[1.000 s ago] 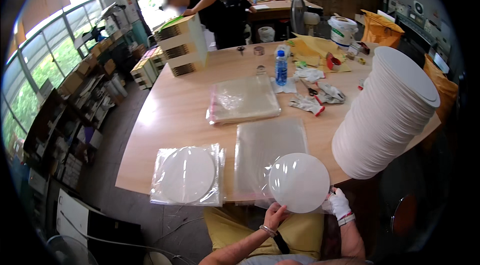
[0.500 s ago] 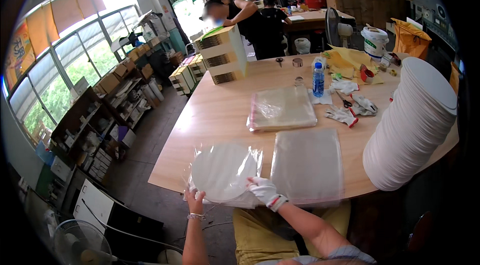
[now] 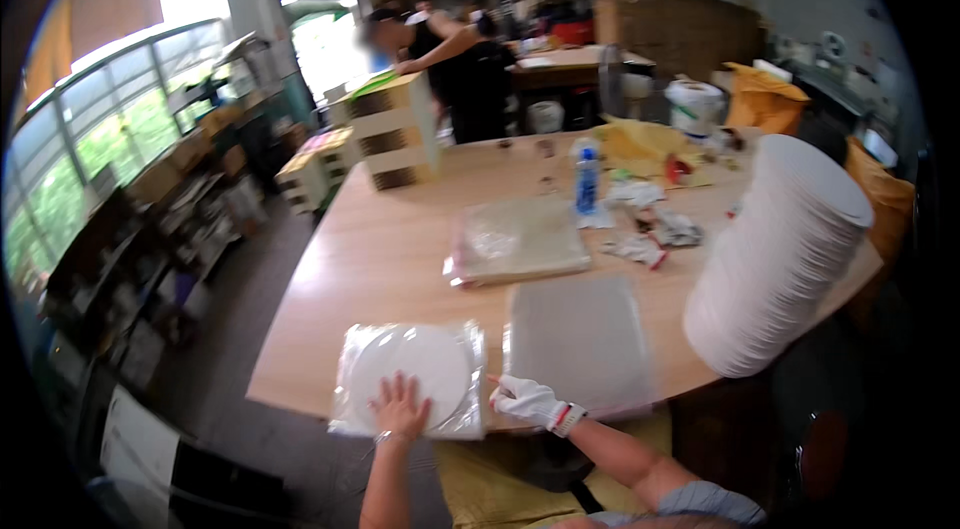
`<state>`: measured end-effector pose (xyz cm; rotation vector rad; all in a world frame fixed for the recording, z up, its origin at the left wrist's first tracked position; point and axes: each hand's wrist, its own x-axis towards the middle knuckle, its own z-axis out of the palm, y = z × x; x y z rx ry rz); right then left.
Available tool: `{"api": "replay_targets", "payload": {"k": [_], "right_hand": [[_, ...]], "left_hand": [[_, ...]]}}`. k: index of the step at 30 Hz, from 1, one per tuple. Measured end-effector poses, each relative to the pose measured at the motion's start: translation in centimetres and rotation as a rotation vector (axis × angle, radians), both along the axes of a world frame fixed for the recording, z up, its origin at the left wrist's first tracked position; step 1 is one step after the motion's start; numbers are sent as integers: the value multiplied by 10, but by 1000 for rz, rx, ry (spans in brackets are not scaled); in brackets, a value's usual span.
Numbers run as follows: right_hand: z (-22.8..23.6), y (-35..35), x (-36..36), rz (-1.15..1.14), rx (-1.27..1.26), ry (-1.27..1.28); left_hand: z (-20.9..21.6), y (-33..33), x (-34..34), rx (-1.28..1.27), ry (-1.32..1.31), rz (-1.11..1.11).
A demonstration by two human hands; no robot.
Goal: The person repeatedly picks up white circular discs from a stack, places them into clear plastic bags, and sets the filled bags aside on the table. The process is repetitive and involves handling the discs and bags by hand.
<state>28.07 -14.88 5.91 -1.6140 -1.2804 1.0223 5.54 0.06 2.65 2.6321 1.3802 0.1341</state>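
On the table's near left side, a round white disc (image 3: 440, 361) lies inside a clear plastic bag (image 3: 463, 421). My bare left hand (image 3: 402, 411) rests on it, fingers spread. My right hand (image 3: 528, 403), in a white glove with some bare fingertips, is just right of that bag; its fingers are partly bent and apart, with nothing visible in them. Beside and beyond it is a flat stack of clear bags (image 3: 580, 334). Another pile of bags (image 3: 522, 241) sits farther back. A tall, leaning stack of white discs (image 3: 775, 259) stands at the right.
A water bottle (image 3: 586, 181), work gloves (image 3: 640, 249) and yellow paper (image 3: 650, 147) lie toward the back right. A white bucket (image 3: 694, 107) stands behind them. At the far left corner is a block stack (image 3: 393, 134), with a person (image 3: 440, 69) leaning over it.
My left hand has gone from the bag's left edge to lying flat on the disc. The bag looks flatter. My right hand has come off the bag. The whole view has shifted.
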Motion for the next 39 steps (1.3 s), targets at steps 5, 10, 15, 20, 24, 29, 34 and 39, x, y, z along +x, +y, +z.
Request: {"api": "replay_targets", "payload": {"k": [5,10,15,20,24,29,34,39], "right_hand": [[86,-131,94,-340,198,-297],[217,-268,176,-778,682,-1453],[317,-323,235,-911,163,-1497],[343,-334,266,-861,-154,-1031],[343,-324,268,-934,-151,-1345],[318,-313,195,-749,404,-1913],[258,-276,91,-551,623,-1957],[193,-267,80,-125,455,-1376]], "left_hand": [[-34,22,-22,-47,-97,-1],[15,-13,-10,548,-191,-115],[37,-40,11,440,-596,-341],[14,-59,33,243,-638,-533],[23,-105,95,-630,-806,-559],[119,-187,219,-1174,-999,-831],[159,-246,277,-2097,-1315,-1157],[141,-243,233,-1769,-1296,-307]]}}
